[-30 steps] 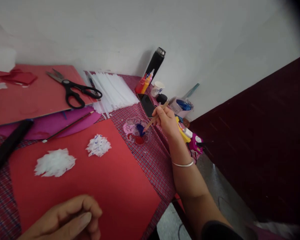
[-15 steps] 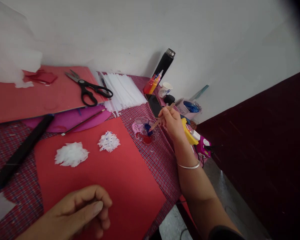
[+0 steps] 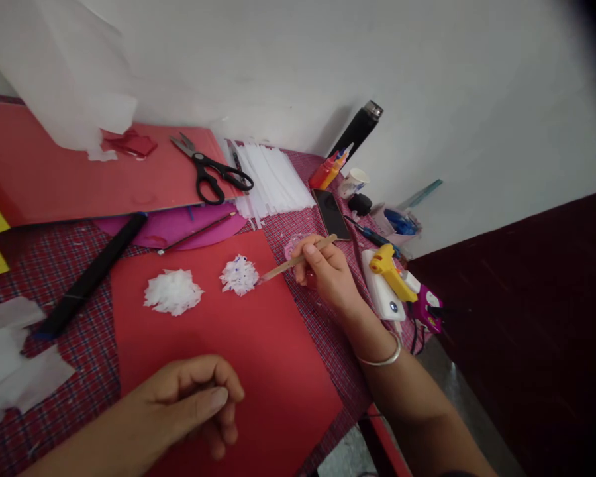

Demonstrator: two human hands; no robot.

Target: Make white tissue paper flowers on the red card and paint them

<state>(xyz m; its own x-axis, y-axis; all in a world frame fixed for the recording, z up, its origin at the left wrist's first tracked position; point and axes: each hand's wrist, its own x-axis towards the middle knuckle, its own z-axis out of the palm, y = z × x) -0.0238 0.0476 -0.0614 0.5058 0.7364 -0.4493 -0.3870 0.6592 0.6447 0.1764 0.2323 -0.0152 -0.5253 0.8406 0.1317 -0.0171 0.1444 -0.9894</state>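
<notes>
The right hand (image 3: 328,273) has come away from the paint palette (image 3: 294,246), where the brush tip was dipping half a second ago, and now brings the paintbrush (image 3: 293,261) leftward so its tip meets the right edge of the speckled paper flower (image 3: 239,274). That hand grips the wooden handle between thumb and fingers, and now covers most of the palette. The left hand (image 3: 198,397) rests loosely curled on the red sheet (image 3: 258,358), holding nothing that can be seen.

Around them on the checked tabletop (image 3: 64,358): a plain white paper flower (image 3: 173,291) just left of the speckled one, a second thin brush (image 3: 197,233) lying on a magenta sheet (image 3: 179,224), black scissors (image 3: 211,172) on a red board (image 3: 54,179), a stack of white strips (image 3: 273,180), a phone (image 3: 330,213), a black flask (image 3: 357,130), paint bottles (image 3: 329,171) and a yellow glue gun (image 3: 390,269). Nothing lies between brush and flower.

The speckled flower is white, shredded-looking, dotted blue, apparently with some red. No writing is readable.
</notes>
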